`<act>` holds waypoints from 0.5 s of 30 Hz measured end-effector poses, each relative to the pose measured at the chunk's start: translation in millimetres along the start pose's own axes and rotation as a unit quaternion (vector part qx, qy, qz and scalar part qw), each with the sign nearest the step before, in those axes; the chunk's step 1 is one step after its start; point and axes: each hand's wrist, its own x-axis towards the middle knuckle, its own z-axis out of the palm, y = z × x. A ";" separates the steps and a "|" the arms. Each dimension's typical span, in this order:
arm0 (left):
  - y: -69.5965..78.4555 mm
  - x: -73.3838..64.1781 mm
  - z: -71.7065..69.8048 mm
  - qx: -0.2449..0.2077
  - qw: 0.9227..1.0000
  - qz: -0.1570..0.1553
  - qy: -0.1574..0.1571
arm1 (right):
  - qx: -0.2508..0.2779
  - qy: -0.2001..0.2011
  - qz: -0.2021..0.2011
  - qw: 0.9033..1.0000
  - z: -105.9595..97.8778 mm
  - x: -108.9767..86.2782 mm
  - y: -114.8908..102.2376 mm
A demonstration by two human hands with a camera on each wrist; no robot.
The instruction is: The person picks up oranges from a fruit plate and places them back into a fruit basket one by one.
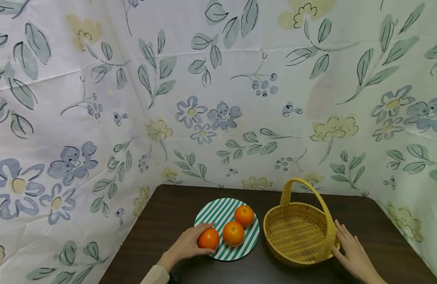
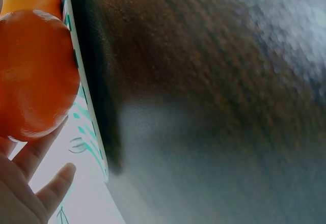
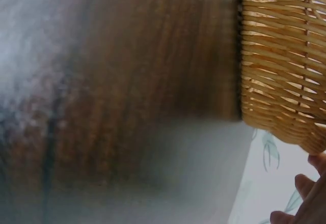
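Observation:
My left hand point(image 1: 190, 242) holds a smooth, glossy red-orange fruit point(image 1: 208, 239) between thumb and fingers, at the left part of a green-and-white striped round plate point(image 1: 223, 254). In the left wrist view the fruit point(image 2: 35, 76) sits close against the plate. Two oranges point(image 1: 234, 233) lie beside it on the plate. To the right stands a yellow wicker basket point(image 1: 293, 232) with a tall arched handle; nothing is inside. My right hand point(image 1: 353, 250) rests at the basket's right side with extended fingers. The right wrist view shows its fingers at the woven wall point(image 3: 285, 66).
Plate and basket stand side by side on a dark wooden table point(image 1: 169, 213). Floral-printed white cloth point(image 1: 218, 90) hangs behind the table and along both sides.

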 end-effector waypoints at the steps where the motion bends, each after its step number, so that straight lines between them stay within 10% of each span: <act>1: -0.4 0.5 0.6 0.002 1.000 0.001 0.001 | 0.003 -0.001 0.002 1.000 0.0 -0.3 0.2; 15: -2.2 1.3 3.0 0.012 1.000 0.002 0.023 | 0.004 -0.015 0.027 1.000 3.7 -0.8 -2.3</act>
